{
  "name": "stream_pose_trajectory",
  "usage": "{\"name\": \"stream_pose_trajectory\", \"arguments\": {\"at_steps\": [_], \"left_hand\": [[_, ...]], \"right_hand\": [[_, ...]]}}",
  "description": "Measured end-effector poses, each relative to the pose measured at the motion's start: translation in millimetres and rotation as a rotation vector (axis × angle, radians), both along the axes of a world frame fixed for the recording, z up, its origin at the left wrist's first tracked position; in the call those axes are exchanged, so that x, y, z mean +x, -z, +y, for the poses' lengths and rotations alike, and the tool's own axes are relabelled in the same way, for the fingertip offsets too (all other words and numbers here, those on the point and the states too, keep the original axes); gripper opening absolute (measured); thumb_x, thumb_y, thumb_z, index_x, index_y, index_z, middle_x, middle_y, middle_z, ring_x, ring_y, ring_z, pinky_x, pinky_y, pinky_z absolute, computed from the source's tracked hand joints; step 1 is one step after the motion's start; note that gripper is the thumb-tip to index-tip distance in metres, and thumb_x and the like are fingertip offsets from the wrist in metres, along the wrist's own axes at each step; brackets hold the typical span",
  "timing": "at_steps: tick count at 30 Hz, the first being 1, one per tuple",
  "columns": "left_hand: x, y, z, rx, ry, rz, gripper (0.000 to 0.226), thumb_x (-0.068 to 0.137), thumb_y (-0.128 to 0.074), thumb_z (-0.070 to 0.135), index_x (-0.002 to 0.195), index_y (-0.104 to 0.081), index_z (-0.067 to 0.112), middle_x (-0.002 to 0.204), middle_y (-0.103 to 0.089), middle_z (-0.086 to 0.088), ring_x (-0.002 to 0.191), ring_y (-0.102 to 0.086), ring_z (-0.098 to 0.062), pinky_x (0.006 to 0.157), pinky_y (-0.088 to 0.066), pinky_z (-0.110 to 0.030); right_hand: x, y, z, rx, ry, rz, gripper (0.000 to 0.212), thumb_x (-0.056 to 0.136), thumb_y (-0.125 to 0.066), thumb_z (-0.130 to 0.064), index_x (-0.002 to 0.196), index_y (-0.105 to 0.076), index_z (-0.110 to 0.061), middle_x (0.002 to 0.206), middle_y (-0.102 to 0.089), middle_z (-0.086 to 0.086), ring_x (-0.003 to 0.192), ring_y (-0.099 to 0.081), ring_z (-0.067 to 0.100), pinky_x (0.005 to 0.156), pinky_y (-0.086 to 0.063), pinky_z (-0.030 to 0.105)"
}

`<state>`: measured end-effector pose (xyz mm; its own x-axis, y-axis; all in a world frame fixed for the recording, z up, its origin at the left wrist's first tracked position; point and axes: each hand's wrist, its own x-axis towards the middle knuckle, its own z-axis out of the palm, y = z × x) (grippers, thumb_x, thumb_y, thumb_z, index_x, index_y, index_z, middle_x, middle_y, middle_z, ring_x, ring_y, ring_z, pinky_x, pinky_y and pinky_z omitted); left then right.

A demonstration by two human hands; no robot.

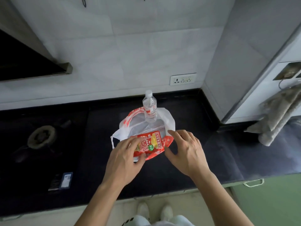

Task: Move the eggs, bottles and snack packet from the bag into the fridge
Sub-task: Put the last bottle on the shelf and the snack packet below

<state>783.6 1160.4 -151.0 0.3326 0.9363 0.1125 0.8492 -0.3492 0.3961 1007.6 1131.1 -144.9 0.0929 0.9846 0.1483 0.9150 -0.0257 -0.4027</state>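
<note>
A white and red plastic bag [167, 123] lies open on the dark counter. A clear water bottle [149, 108] with a white cap stands upright at the bag's far side. A red snack packet [151, 143] lies on the bag's near edge. My left hand [125, 160] grips the packet's left part, thumb under its lower edge. My right hand [185, 152] hovers with fingers spread beside the packet's right edge, fingertips at the bag's rim. No eggs are visible.
A gas burner [43, 136] sits in the cooktop to the left. A small blue and white card [65, 180] lies near the counter's front edge. A grey cloth [280, 111] hangs at the right, beside a pale appliance. A wall socket [183, 79] is behind the bottle.
</note>
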Motion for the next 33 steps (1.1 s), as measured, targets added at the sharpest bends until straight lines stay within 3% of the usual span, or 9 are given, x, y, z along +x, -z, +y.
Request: {"name": "stream_pose_trajectory", "arguments": {"at_steps": [10,16,23,28,33], "left_hand": [[-13,15,19,-0.036,0.015,-0.017,0.056,0.087,-0.066,0.045,0.137,-0.050,0.025,0.135,-0.059,0.007,0.121,-0.057,-0.013,0.095,-0.051,-0.031],[-20,30,36,-0.083,0.007,0.003,0.058,0.087,-0.063,0.049,0.139,-0.049,0.025,0.138,-0.058,0.006,0.125,-0.056,-0.015,0.098,-0.051,-0.034],[-13,72,70,-0.229,0.034,0.000,0.053,0.092,-0.061,0.047,0.139,-0.048,0.027,0.138,-0.057,0.006,0.123,-0.056,-0.015,0.097,-0.052,-0.033],[3,111,102,-0.297,0.035,0.004,0.056,0.089,-0.067,0.045,0.138,-0.051,0.023,0.136,-0.058,0.003,0.125,-0.054,-0.017,0.104,-0.046,-0.034],[16,142,123,-0.291,0.049,0.049,0.063,0.084,-0.071,0.049,0.137,-0.049,0.023,0.139,-0.048,0.001,0.132,-0.043,-0.018,0.108,-0.042,-0.035]], "right_hand": [[-12,16,13,-0.047,-0.015,-0.019,0.055,0.086,-0.057,-0.056,0.132,-0.059,-0.026,0.121,-0.067,-0.002,0.112,-0.063,0.026,0.096,-0.050,0.044],[-18,32,20,-0.076,-0.037,-0.031,0.057,0.088,-0.049,-0.059,0.131,-0.060,-0.025,0.121,-0.068,0.000,0.111,-0.064,0.028,0.096,-0.051,0.047],[-12,73,46,-0.154,0.021,0.037,0.051,0.088,-0.069,-0.048,0.132,-0.060,-0.023,0.125,-0.066,0.003,0.112,-0.063,0.028,0.086,-0.054,0.046],[-8,107,73,-0.209,0.071,0.192,0.044,0.090,-0.070,-0.037,0.130,-0.061,-0.021,0.122,-0.064,0.001,0.103,-0.061,0.024,0.075,-0.055,0.038],[-2,130,116,-0.186,0.175,0.492,0.036,0.091,-0.072,-0.026,0.126,-0.064,-0.021,0.112,-0.061,-0.006,0.093,-0.068,0.014,0.076,-0.063,0.042]]}}
